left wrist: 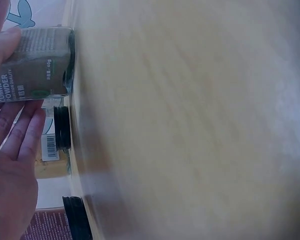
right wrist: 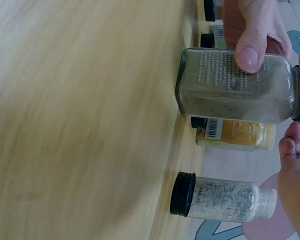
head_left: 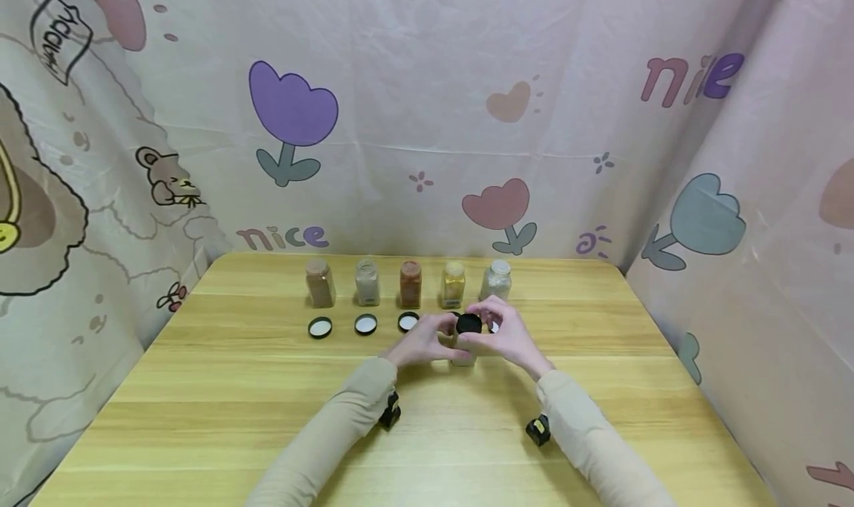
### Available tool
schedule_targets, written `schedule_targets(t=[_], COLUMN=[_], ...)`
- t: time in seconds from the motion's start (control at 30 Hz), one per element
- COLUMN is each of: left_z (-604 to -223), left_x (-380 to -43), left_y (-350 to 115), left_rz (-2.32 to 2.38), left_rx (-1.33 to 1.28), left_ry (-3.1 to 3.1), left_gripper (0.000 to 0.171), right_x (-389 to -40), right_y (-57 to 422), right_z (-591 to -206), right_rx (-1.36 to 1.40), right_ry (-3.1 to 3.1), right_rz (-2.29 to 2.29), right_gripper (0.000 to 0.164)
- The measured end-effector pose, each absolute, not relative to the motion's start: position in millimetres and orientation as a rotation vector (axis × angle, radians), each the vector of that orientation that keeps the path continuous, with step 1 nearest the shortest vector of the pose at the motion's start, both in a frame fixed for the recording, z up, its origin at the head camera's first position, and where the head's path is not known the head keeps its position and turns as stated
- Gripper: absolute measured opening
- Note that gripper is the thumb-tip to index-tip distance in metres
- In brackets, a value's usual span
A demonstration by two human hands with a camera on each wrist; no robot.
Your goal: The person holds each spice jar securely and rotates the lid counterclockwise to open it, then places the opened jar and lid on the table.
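Note:
My left hand [head_left: 425, 341] holds a square glass jar [right wrist: 235, 92] of brown powder upright on the table; its label in the left wrist view reads cumin powder. In the right wrist view the left thumb lies against the jar's side. My right hand [head_left: 507, 335] grips the black lid [head_left: 469, 322] at the jar's mouth with its fingers and thumb. Whether the lid is tight or loose, I cannot tell. Just behind the hands stand a jar of yellow powder [head_left: 453, 286] and a jar of pale flecked seasoning [head_left: 497, 279], both lidless.
Further left along the back edge stand a brown powder jar [head_left: 321, 287], a pale jar [head_left: 368, 287] and a red powder jar [head_left: 410, 287], all uncapped. Black-rimmed lids [head_left: 320, 327] lie upturned in front of the row, some partly hidden by my hands. A printed curtain [head_left: 400, 158] hangs behind the table.

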State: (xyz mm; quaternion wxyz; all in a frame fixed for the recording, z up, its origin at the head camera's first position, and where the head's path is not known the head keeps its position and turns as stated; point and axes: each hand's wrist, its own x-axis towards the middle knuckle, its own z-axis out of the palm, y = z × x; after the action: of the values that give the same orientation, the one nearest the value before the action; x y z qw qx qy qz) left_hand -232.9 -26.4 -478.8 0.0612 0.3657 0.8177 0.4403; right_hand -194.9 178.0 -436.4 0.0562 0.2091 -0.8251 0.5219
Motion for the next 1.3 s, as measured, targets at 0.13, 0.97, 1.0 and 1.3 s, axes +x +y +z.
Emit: schedule_targets(t=[0.13, 0.97, 1.0, 1.3], left_z=[-480, -478, -478, -477], left_x=[-233, -235, -235, -234], left_y=[-26, -27, -27, -27], left_rz=[1.349, 1.305, 1.307, 1.315], left_rx=[1.139, 1.152, 1.153, 1.109], left_ry=[2.454, 2.435, 2.437, 2.441], left_gripper=[0.037, 0.041, 0.040, 0.036], right_x=[-192, -202, -201, -188], right_y=[176, 192, 192, 183], right_z=[-429, -437, -437, -421], right_rx=[0.622, 0.860, 0.870, 0.728], right_ry=[-2.561, -2.607, -2.604, -2.572], right_rz=[1.541, 1.553, 1.539, 1.381], right_gripper=[0.044, 0.047, 0.049, 0.048])
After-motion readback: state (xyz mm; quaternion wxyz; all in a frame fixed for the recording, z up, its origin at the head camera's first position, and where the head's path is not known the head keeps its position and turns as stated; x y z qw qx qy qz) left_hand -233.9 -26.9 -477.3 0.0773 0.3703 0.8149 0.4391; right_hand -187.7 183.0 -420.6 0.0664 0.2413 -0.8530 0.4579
